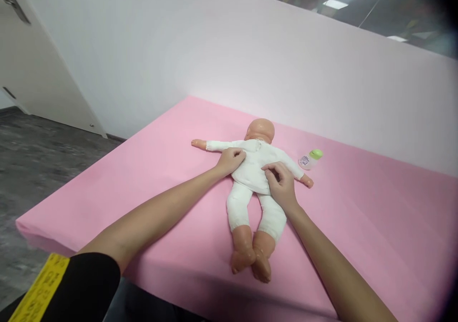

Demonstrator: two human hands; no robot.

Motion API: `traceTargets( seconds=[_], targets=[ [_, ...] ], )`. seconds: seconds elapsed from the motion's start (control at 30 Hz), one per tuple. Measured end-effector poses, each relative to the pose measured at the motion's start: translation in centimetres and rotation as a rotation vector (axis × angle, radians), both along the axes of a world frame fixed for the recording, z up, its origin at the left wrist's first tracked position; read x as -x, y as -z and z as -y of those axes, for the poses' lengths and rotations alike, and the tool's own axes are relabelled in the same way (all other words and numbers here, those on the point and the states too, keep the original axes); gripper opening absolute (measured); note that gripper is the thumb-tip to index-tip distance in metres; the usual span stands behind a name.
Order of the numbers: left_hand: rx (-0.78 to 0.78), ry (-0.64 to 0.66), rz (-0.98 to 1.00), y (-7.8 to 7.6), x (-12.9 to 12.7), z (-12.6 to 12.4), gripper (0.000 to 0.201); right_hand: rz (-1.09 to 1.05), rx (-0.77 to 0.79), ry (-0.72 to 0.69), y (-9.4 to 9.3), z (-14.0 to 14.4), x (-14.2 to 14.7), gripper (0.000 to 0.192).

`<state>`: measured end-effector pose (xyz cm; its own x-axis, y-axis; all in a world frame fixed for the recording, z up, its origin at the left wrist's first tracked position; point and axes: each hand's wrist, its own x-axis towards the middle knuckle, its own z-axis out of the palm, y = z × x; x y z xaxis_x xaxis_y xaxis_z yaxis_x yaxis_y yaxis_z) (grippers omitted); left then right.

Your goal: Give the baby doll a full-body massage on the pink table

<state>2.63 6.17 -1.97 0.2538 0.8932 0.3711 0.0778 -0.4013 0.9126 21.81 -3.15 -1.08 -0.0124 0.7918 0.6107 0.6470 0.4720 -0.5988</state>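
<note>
A baby doll [254, 167] with a white cloth body lies stretched out, its bald head [261, 130] turned away from me and its arms spread. My left hand [231, 162] rests on the left side of the doll's torso, fingers curled in and thumb against them. On the torso's right side sits my right hand [281, 182], fingers bent, with thumb and forefinger tips close together at the cloth. Whether either hand pinches fabric is hidden. The doll's bare plastic feet [252, 255] point toward me.
A small clear bottle [310, 160] with a green cap lies beyond the doll's right-side arm. Everything rests on a pink-covered table [161, 145]. Behind it stands a white wall [250, 59] with a glass strip above. At left are a door [39, 64] and grey floor.
</note>
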Motion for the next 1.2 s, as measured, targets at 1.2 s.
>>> traceTargets(
  seconds=[1.2],
  targets=[
    [0.035,0.039,0.015,-0.15,-0.22,-0.12,0.032,-0.026,-0.014,0.009,0.04,0.06,-0.19,0.013]
  ],
)
